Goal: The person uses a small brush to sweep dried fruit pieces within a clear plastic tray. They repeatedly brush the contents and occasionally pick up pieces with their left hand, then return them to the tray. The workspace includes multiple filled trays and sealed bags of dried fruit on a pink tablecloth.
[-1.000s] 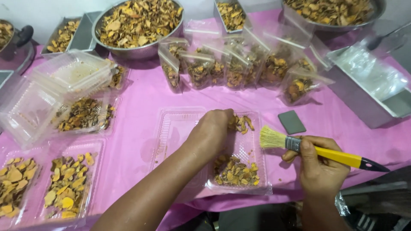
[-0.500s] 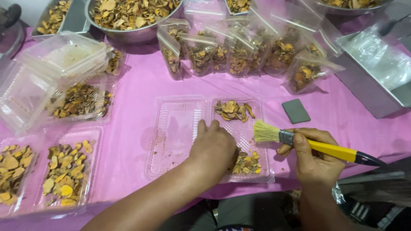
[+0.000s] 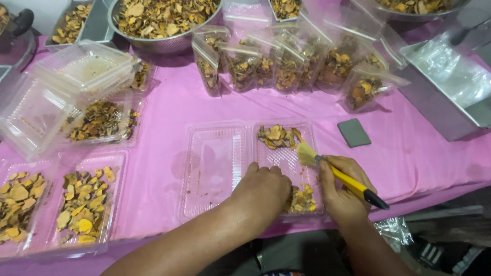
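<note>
right hand (image 3: 341,189) holds brush (image 3: 335,171) over clear tray (image 3: 225,153); left hand (image 3: 262,190) steadies it.

A clear hinged tray (image 3: 240,153) lies open on the pink table (image 3: 169,117), dried yellow-brown slices (image 3: 277,136) heaped at its right half's far end, more at the near end. A yellow-handled brush (image 3: 337,174) slants across that half, bristles touching the tray.

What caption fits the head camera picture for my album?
Left hand rests on an open clear tray of dried slices while the right hand holds a yellow brush over it.
</note>
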